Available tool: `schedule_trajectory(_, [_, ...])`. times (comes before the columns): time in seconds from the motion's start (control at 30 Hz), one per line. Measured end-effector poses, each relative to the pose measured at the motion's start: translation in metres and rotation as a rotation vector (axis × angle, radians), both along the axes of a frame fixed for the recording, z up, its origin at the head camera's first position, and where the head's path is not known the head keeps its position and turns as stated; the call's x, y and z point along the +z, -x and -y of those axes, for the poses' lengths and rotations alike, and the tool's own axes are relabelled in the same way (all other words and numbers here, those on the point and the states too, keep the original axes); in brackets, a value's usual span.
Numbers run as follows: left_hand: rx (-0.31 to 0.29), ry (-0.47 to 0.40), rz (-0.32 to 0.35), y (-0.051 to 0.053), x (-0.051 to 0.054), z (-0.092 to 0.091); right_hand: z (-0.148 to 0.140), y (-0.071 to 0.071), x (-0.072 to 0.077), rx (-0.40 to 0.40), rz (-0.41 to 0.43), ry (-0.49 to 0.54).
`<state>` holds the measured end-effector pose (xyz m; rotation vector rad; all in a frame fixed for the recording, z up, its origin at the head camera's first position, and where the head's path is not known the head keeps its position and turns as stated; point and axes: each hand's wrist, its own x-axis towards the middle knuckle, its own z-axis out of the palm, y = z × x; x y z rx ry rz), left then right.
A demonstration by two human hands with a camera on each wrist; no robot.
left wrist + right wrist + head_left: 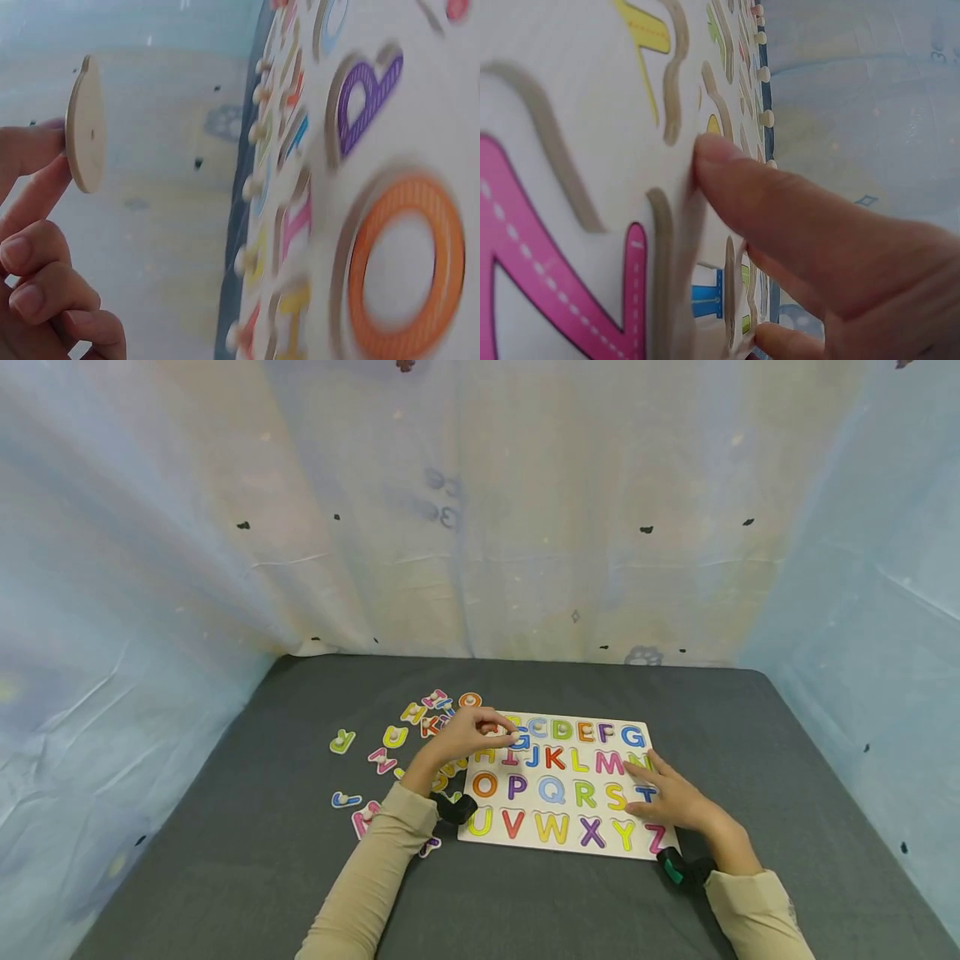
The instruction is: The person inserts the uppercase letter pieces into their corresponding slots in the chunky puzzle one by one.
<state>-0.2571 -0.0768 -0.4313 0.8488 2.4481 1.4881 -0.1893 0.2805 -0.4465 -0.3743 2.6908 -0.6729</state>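
My left hand (459,737) pinches a blue letter G puzzle piece (519,740) between thumb and forefinger, above the upper left of the wooden alphabet board (495,841). In the left wrist view the G piece (88,127) shows its plain wooden back, raised off the board, while the other fingers curl beneath. Knobbed letters sit in the board's top row, where the printed blue G slot (632,737) lies at the right end. My right hand (675,797) rests on the board's right side with fingers spread. Its thumb (757,187) touches the surface near the yellow S.
Loose knobbed letters lie on the grey table (225,893) left of the board, including a yellow U (395,737), a pink N (382,762) and a green letter (342,742). An orange O piece (470,699) lies by the board's upper left corner. Patterned curtains (525,527) enclose the table.
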Motion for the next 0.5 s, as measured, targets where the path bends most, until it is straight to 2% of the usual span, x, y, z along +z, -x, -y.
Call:
schedule_trajectory(0.17, [-0.014, -0.013, -0.001, 0.003, -0.004, -0.024, 0.0, 0.0, 0.002, 0.01, 0.012, -0.002])
schedule_trajectory(0.5, [-0.031, 0.019, 0.003, 0.009, -0.008, -0.081, 0.0, 0.0, 0.001, 0.003, 0.021, -0.006])
